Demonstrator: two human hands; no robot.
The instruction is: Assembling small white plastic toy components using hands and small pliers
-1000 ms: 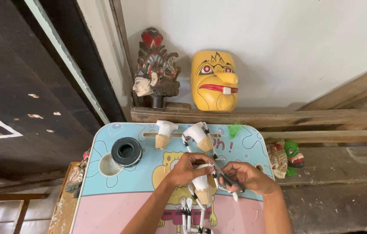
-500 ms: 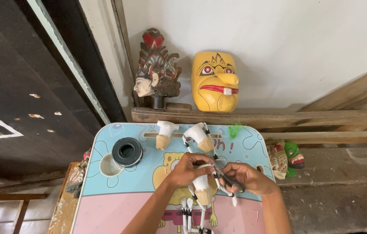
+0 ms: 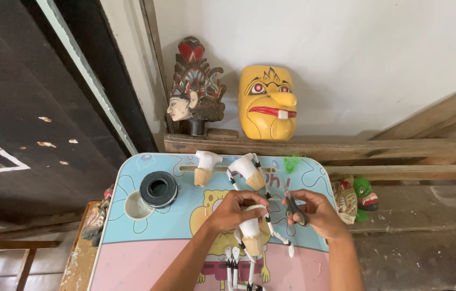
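Note:
My left hand (image 3: 237, 209) grips a white and tan wooden puppet body (image 3: 252, 231) with thin black-and-white jointed limbs, holding it over a small cartoon-printed table (image 3: 131, 253). My right hand (image 3: 314, 213) holds small dark scissors (image 3: 294, 209) just right of the puppet. A thin string runs between the two hands. Two more white and tan puppet bodies, one (image 3: 204, 167) on the left and another (image 3: 248, 171) beside it, lie at the table's far edge.
A black roll of tape (image 3: 158, 189) sits by the table's round cup hole. A green tuft (image 3: 291, 162) lies at the far right corner. A yellow mask (image 3: 268, 102) and a carved crowned head (image 3: 193, 94) stand on a wooden ledge. Painted masks (image 3: 354, 196) lie on the right.
Both hands shifted slightly around the puppet body; the scissors stay in my right hand. The rest is as before.

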